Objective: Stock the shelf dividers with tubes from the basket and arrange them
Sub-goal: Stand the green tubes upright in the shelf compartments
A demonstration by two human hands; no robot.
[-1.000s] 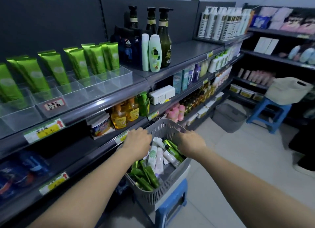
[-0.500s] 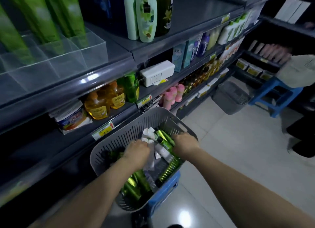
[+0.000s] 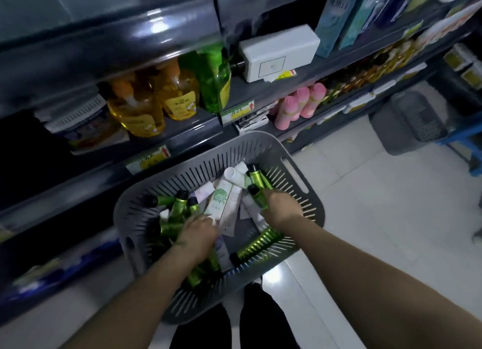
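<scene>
In the grey slotted basket (image 3: 198,171), near the middle of the scene and just before the lower shelves, lay a loose heap of tubes. Green tubes (image 3: 177,210) with dark caps were piled at its left side. White tubes (image 3: 232,176) leaned across the centre, one of them, the printed white tube (image 3: 220,200), bearing a green mark. A ribbed green tube (image 3: 258,244) lay slantwise against the near right wall.

The right hand (image 3: 281,208) was down inside the basket at its right side. Its fingers were curled round a capped green tube (image 3: 254,191), whose dark cap stuck out on the far side of the hand. The left hand (image 3: 197,231) was sunk among the tubes near the centre, knuckles up, touching the near end of the printed white tube. Its fingertips were buried in the heap, so I cannot tell whether they gripped anything.

On the shelf (image 3: 182,132) beyond the basket stood yellow bottles (image 3: 138,114) and, to their right, a green bottle (image 3: 215,82). Farther right lay a white box (image 3: 279,54), with pink bottles (image 3: 300,106) on the shelf below it. A second grey basket (image 3: 414,122), somewhat blurred, sat on the pale tiled floor (image 3: 365,205) at the far right. Dark trouser legs (image 3: 234,328) showed at the near edge.
</scene>
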